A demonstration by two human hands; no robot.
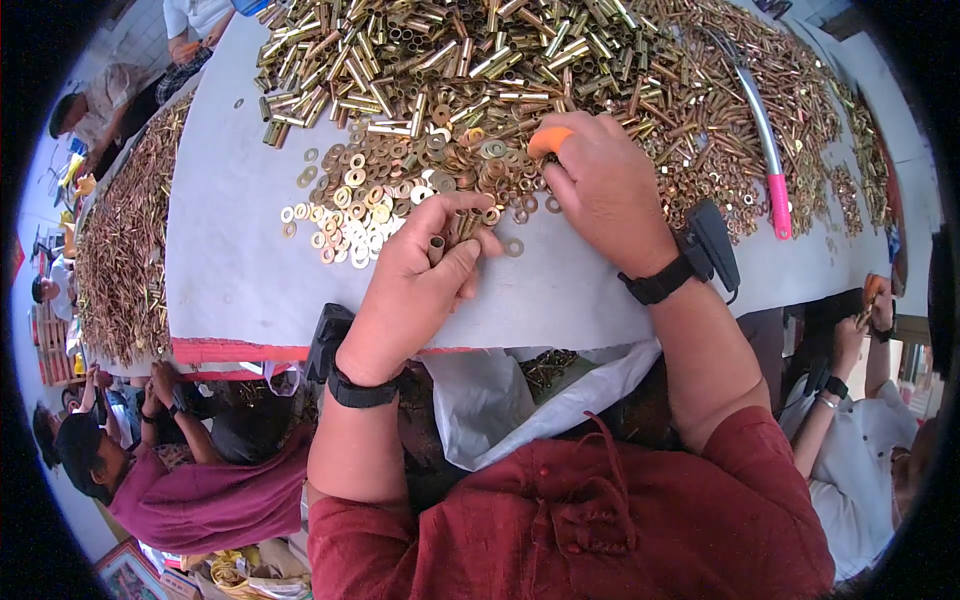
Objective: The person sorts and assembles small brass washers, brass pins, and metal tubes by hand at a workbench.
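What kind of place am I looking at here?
Probably a small hardware workshop. The grey table carries a big heap of brassy metal tubes and a pile of flat washers, and nearby a person in a purple top has hands close to another heap of small parts.

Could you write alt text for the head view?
The person's left hand holds small metal tubes beside loose washers on a pale tabletop; the right hand, with an orange piece, is near a tube heap.

Left hand [422,278] curls inward, right hand [612,190] arches (its back upward).
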